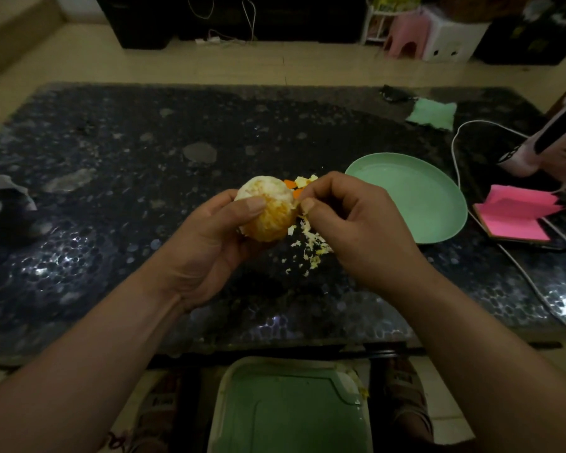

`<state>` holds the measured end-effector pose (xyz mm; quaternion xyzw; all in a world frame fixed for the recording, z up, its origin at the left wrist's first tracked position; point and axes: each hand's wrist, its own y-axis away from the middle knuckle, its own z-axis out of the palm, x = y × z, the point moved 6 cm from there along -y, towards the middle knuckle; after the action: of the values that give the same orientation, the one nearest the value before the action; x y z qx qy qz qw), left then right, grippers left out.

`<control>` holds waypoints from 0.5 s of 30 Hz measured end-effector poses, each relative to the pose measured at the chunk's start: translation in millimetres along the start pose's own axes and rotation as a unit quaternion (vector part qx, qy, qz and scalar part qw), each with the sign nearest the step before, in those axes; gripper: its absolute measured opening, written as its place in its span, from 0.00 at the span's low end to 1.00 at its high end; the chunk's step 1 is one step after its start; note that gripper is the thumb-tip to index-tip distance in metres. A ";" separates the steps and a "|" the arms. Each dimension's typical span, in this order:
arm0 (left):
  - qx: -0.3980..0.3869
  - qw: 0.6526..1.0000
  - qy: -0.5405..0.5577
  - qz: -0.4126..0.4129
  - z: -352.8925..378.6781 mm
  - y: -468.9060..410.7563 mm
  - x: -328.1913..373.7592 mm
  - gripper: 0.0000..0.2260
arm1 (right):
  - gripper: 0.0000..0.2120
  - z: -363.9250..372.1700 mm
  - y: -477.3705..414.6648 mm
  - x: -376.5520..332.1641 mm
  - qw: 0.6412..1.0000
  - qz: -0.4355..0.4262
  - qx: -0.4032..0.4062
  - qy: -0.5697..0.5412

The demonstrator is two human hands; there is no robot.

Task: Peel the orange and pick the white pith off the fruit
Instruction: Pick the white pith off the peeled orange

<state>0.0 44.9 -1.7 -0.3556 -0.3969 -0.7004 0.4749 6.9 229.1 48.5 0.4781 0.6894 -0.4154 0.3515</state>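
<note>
My left hand [209, 237] grips a peeled orange [268, 210] above the dark table, thumb laid across its front. The fruit's top half is still white with pith; its lower half shows bare orange flesh. My right hand [347, 217] is at the fruit's right side, thumb and fingers pinching a thin strip of pith [299, 206] that is still attached. Loose pith scraps [311, 246] lie scattered on the table under my right hand. A few orange peel pieces [296, 186] lie just behind the fruit.
A mint-green plate [415, 204] sits to the right of my hands. Further right lie a pink notepad [517, 214], a white cable [458, 158] and a pink device [549, 148]. A green cloth [433, 114] lies at the back. A green bin [288, 407] stands below the table's front edge.
</note>
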 end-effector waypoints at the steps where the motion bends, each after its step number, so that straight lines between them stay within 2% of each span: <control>1: 0.001 1.000 0.000 0.001 -0.8 -0.4 0.3 0.30 | 0.06 0.0 0.4 0.8 1.000 0.005 -0.001 0.002; 10: 0.014 0.999 -0.029 0.015 -5.7 -3.0 1.2 0.28 | 0.05 3.6 2.6 -2.1 0.997 -0.009 0.002 0.072; 15: 0.021 0.998 -0.052 0.026 -5.2 -1.9 0.2 0.22 | 0.04 3.7 1.5 -2.1 0.996 -0.018 0.005 0.084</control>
<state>-2.5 40.6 -4.2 -0.3918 -0.4259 -0.6601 0.4790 9.2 225.2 48.5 0.5012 0.7227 -0.3832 0.2822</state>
